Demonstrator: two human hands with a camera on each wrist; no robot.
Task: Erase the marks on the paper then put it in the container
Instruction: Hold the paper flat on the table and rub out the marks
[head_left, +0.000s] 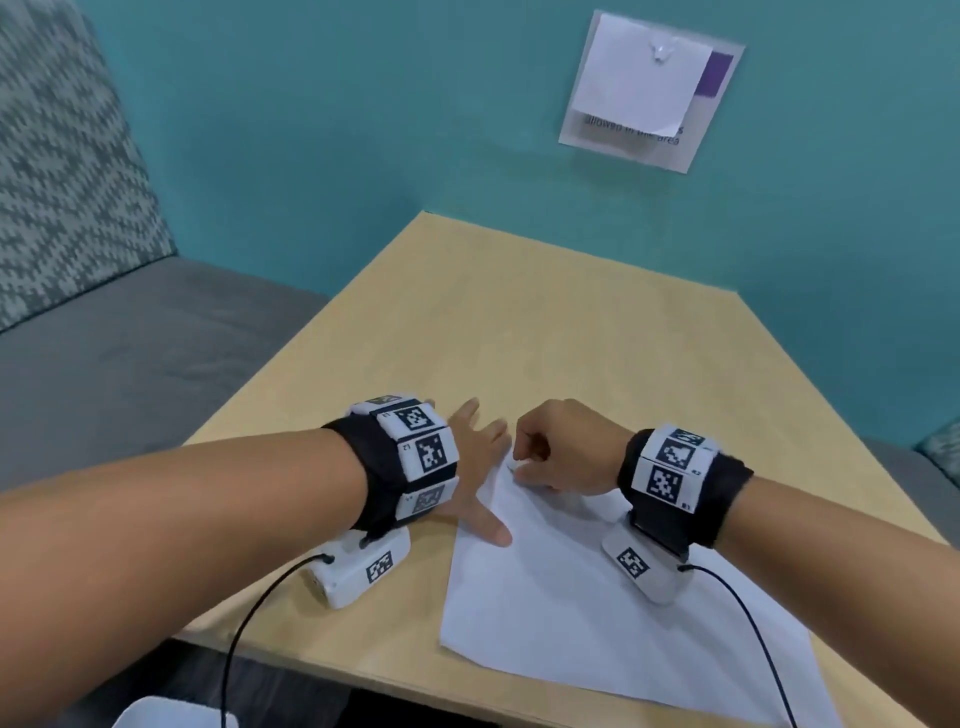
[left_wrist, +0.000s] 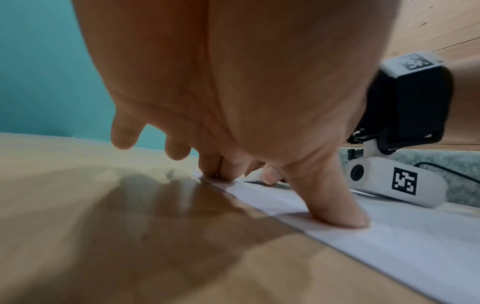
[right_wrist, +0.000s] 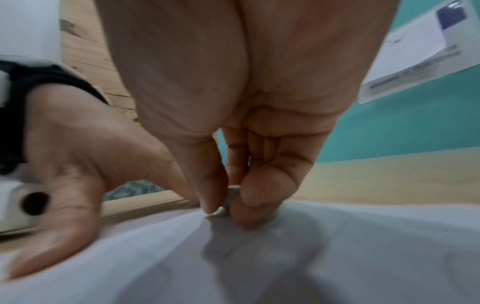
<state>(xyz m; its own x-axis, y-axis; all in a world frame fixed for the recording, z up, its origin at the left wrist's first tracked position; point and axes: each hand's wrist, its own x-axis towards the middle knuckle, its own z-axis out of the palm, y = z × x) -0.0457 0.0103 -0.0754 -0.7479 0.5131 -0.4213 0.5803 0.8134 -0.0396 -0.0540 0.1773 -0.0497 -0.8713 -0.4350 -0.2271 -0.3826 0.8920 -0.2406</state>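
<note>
A white sheet of paper (head_left: 597, 597) lies slanted on the light wooden table (head_left: 519, 322), near its front edge. My left hand (head_left: 480, 467) lies spread with straight fingers, its thumb (left_wrist: 340, 214) and fingertips pressing the sheet's far left edge. My right hand (head_left: 550, 457) is curled, pinching a small white eraser (right_wrist: 228, 202) between thumb and fingers, its tip on the paper's far corner. No marks are plain on the sheet; the spot under the eraser is hidden. The white rim (head_left: 171, 714) at the bottom left may be the container.
A grey sofa seat (head_left: 130, 353) with a patterned cushion (head_left: 57, 166) stands left of the table. A teal wall (head_left: 363, 130) behind carries a sign (head_left: 649, 88) with a note pinned on it. Black cables (head_left: 244, 634) run from both wrist cameras.
</note>
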